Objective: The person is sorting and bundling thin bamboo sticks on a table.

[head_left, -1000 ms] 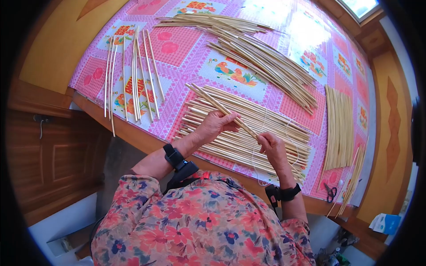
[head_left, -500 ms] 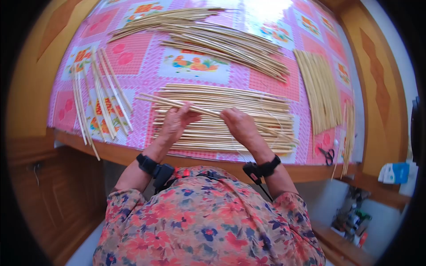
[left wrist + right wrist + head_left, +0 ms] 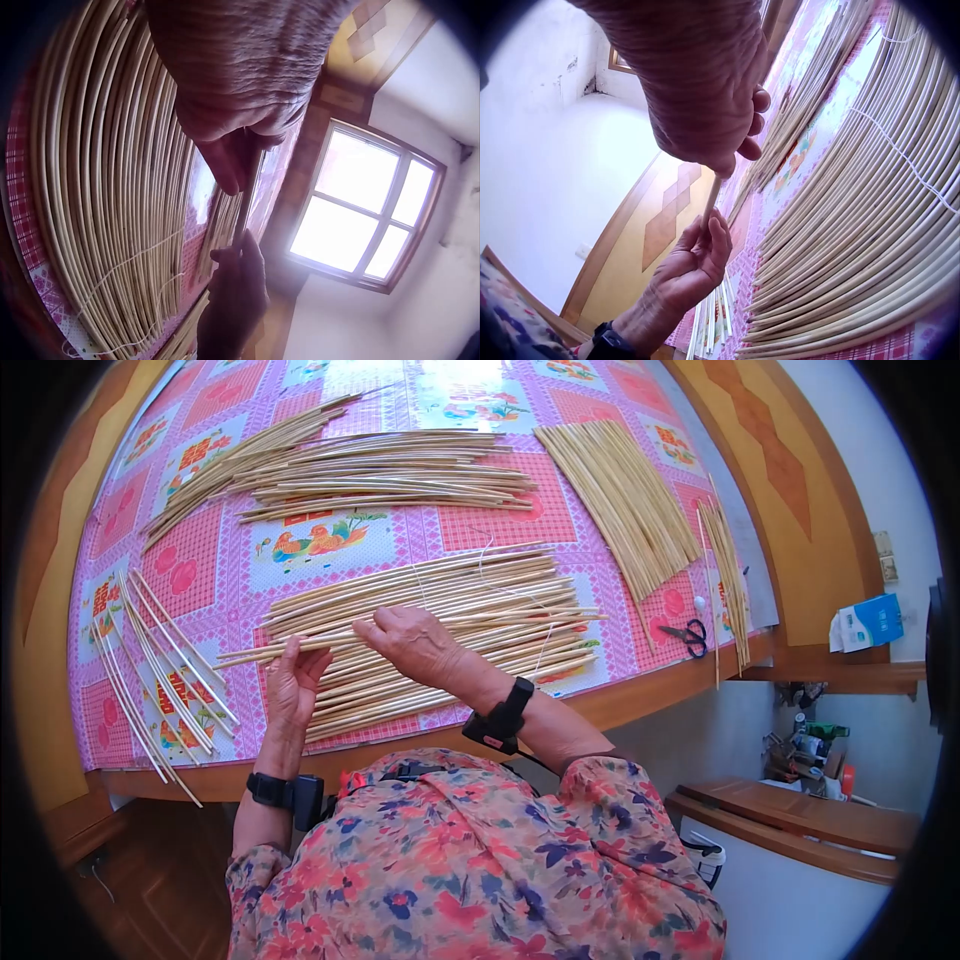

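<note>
In the head view, long straw-coloured sticks (image 3: 245, 656) stretch across both hands, above a row of similar sticks (image 3: 400, 695). My left hand (image 3: 295, 685) holds them near their left end, thumb and fingers around them; the right wrist view shows that hand (image 3: 690, 274) from below. Farther along, my right hand (image 3: 415, 645) pinches the sticks with thumb and forefinger, its other fingers loosely curled in the right wrist view. White thread (image 3: 904, 154) runs across the row beneath. Part of the held sticks is hidden behind the right hand.
Loose stick piles (image 3: 390, 475) lie at the back of the patterned tablecloth (image 3: 215, 560). A few pale sticks (image 3: 165, 670) are spread at the left. To the right lie a flat mat of sticks (image 3: 625, 500), scissors (image 3: 690, 635) and a narrow bundle (image 3: 728, 575).
The head view has turned, shifting the table contents leftward. My right hand has moved left along the sticks, closer to my left hand, which still holds them.
</note>
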Demonstrator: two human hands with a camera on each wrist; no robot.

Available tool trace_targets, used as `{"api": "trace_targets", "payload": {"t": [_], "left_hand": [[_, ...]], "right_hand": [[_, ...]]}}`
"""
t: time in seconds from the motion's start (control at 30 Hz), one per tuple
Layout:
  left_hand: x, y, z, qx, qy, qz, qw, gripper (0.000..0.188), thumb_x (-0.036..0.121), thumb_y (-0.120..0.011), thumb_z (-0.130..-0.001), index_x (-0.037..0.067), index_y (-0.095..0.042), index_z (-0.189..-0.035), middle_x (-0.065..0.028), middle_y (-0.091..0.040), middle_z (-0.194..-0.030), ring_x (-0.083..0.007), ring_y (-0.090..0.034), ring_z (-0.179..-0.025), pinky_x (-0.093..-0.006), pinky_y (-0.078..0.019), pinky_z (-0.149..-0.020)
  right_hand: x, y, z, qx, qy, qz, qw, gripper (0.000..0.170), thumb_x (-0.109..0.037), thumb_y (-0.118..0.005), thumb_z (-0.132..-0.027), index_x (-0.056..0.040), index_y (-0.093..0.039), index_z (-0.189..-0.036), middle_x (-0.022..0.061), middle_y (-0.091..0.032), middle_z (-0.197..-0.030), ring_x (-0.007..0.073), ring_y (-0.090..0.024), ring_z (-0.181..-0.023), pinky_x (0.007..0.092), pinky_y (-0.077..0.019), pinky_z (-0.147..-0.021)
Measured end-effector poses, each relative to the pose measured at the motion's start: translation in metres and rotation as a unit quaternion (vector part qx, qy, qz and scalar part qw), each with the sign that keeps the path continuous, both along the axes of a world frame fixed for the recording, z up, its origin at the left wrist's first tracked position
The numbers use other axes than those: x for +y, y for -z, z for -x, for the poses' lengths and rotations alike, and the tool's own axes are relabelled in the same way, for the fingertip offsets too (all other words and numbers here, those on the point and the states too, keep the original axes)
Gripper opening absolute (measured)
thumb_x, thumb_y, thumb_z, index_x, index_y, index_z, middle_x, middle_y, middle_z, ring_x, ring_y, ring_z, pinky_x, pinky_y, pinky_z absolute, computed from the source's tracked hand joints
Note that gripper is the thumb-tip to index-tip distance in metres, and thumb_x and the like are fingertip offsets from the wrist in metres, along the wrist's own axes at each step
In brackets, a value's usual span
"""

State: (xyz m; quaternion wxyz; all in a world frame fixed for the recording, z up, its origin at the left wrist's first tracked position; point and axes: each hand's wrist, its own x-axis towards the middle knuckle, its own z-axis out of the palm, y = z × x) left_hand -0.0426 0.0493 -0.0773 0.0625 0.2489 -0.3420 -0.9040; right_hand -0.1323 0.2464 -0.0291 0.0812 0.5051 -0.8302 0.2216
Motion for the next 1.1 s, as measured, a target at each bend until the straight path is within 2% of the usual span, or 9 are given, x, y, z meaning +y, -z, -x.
{"api": "trace_targets", "payload": {"t": [0.27,0.33,0.43,0.5,0.57,0.8,0.87,1.07,1.1], "left_hand": [[0.01,-0.003,0.004,-0.006,0.027,-0.034,0.999,0.02,0.017,-0.055,-0.083,0.002,-0.054,-0.097,-0.0128,-0.06,-0.09,-0.0245,-0.06,-0.084,-0.0342,-0.0528,-0.074],[0.019,-0.009,0.006,0.0,0.092,-0.032,0.995,0.023,0.018,-0.053,-0.084,0.001,-0.053,-0.1,-0.0131,-0.059,-0.093,-0.0237,-0.059,-0.088,-0.0337,-0.0514,-0.077],[0.02,-0.005,0.009,0.033,0.113,-0.013,0.993,0.025,0.019,-0.051,-0.086,0.0,-0.053,-0.101,-0.011,-0.059,-0.095,-0.0214,-0.057,-0.091,-0.0348,-0.047,-0.082],[0.02,0.002,0.014,0.031,0.106,0.005,0.994,0.025,0.019,-0.051,-0.086,-0.003,-0.054,-0.098,-0.0133,-0.059,-0.092,-0.0222,-0.059,-0.087,-0.0346,-0.0491,-0.08],[0.026,-0.01,0.019,0.034,0.104,-0.003,0.994,0.022,0.018,-0.051,-0.086,-0.001,-0.056,-0.094,-0.0122,-0.06,-0.091,-0.0206,-0.059,-0.085,-0.0337,-0.0498,-0.08],[0.042,-0.031,0.031,0.099,0.125,-0.01,0.987,0.018,0.016,-0.047,-0.087,0.001,-0.056,-0.093,-0.0111,-0.06,-0.091,-0.0192,-0.061,-0.083,-0.0311,-0.0514,-0.077],[0.044,-0.033,0.033,0.115,0.132,-0.016,0.984,0.019,0.015,-0.047,-0.087,0.001,-0.056,-0.094,-0.0111,-0.06,-0.091,-0.0194,-0.06,-0.085,-0.0309,-0.0513,-0.077],[0.039,-0.038,0.036,0.147,0.118,-0.022,0.982,0.02,0.017,-0.049,-0.086,0.001,-0.056,-0.096,-0.0126,-0.06,-0.091,-0.0205,-0.06,-0.086,-0.0318,-0.0509,-0.077],[0.038,-0.034,0.036,0.136,0.115,-0.021,0.984,0.02,0.019,-0.051,-0.086,0.002,-0.057,-0.094,-0.0126,-0.061,-0.091,-0.0207,-0.06,-0.085,-0.0322,-0.0509,-0.076]], "right_hand": [[0.008,0.011,0.004,-0.074,-0.008,-0.017,0.997,0.015,-0.005,-0.049,-0.072,-0.0067,-0.05,-0.087,0.0084,-0.05,-0.069,0.0235,-0.056,-0.07,0.033,-0.0467,-0.058],[0.009,0.018,0.006,-0.058,-0.013,-0.018,0.998,0.022,-0.01,-0.05,-0.075,-0.0086,-0.051,-0.097,0.0065,-0.049,-0.068,0.0216,-0.055,-0.065,0.0314,-0.046,-0.054],[0.013,0.016,0.006,-0.098,-0.009,0.021,0.995,0.019,-0.007,-0.048,-0.074,-0.0085,-0.052,-0.093,0.0085,-0.05,-0.07,0.025,-0.056,-0.067,0.0343,-0.0457,-0.055],[0.013,0.011,0.007,-0.137,0.033,-0.038,0.989,0.018,-0.017,-0.052,-0.079,-0.012,-0.055,-0.096,0.0087,-0.051,-0.072,0.0261,-0.055,-0.067,0.0371,-0.045,-0.056],[0.013,0.006,0.014,-0.158,0.039,-0.005,0.987,0.017,-0.024,-0.058,-0.077,-0.0129,-0.057,-0.09,0.0078,-0.054,-0.074,0.0262,-0.056,-0.069,0.0375,-0.045,-0.058],[-0.003,-0.04,0.036,-0.01,-0.043,-0.044,0.998,0.014,-0.023,-0.059,-0.077,-0.0096,-0.058,-0.08,0.007,-0.053,-0.072,0.0269,-0.056,-0.066,0.036,-0.0439,-0.057],[-0.002,-0.048,0.038,-0.111,-0.029,-0.074,0.991,0.013,-0.022,-0.059,-0.076,-0.0088,-0.057,-0.077,0.0073,-0.052,-0.071,0.027,-0.055,-0.065,0.0365,-0.0435,-0.057],[0.01,-0.082,0.056,-0.009,0.008,-0.111,0.994,0.012,-0.016,-0.055,-0.078,-0.0065,-0.048,-0.075,0.0081,-0.05,-0.07,0.0252,-0.055,-0.062,0.0349,-0.0444,-0.052],[0.014,-0.087,0.062,0.059,0.031,-0.106,0.992,0.012,-0.015,-0.055,-0.078,-0.0065,-0.048,-0.075,0.0078,-0.049,-0.069,0.0252,-0.055,-0.062,0.0344,-0.0444,-0.052]]}}
